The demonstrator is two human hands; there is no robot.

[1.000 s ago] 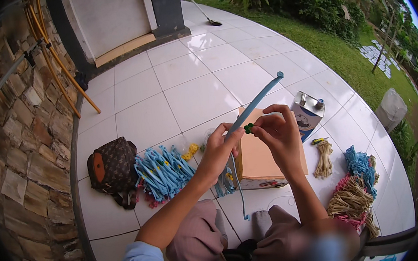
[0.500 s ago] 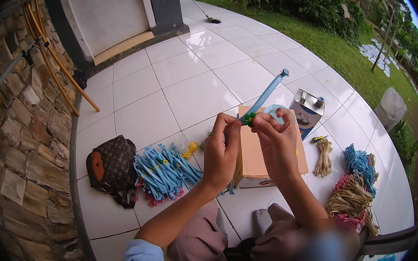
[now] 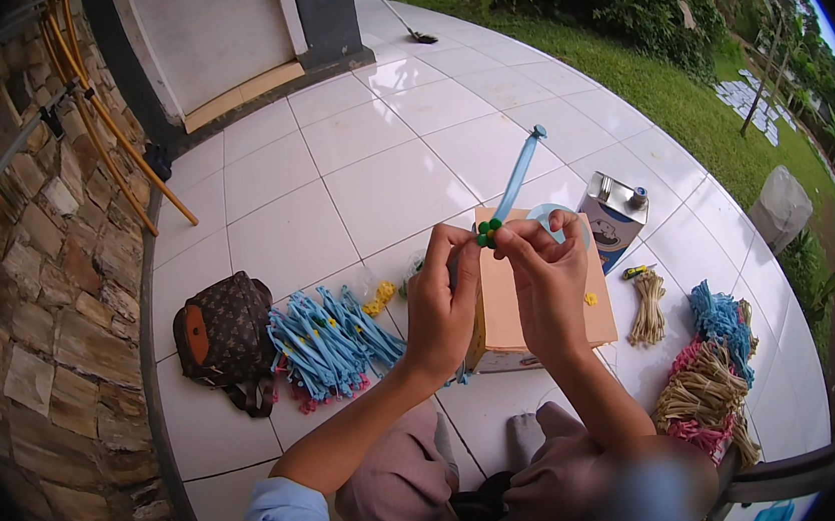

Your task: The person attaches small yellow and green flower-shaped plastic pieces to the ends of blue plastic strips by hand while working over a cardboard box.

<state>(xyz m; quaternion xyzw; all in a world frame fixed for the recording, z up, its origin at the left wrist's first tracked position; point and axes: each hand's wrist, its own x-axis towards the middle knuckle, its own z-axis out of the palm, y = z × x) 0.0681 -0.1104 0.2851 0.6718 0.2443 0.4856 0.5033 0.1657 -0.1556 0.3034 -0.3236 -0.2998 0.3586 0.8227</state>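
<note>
Both hands meet above a cardboard box. My left hand pinches the lower end of a light-blue strip, which rises away from me to a small knotted tip. Against my fingertips, at the base of the strip, sits a small green flower-shaped piece. The thumb and index finger of my right hand close on that green piece, while its other fingers curl loosely. A small yellow piece lies on the box top, and a pale blue round item is partly hidden behind my right hand.
Left of the box lie a pile of blue strips, a brown patterned backpack and a bag of yellow pieces. To the right are a metal can, a beige bundle and piled blue, pink and beige bundles.
The blue strip has swung left and stands more upright. The green piece has turned and shows more of its lobes. Both hands stay nearly in place.
</note>
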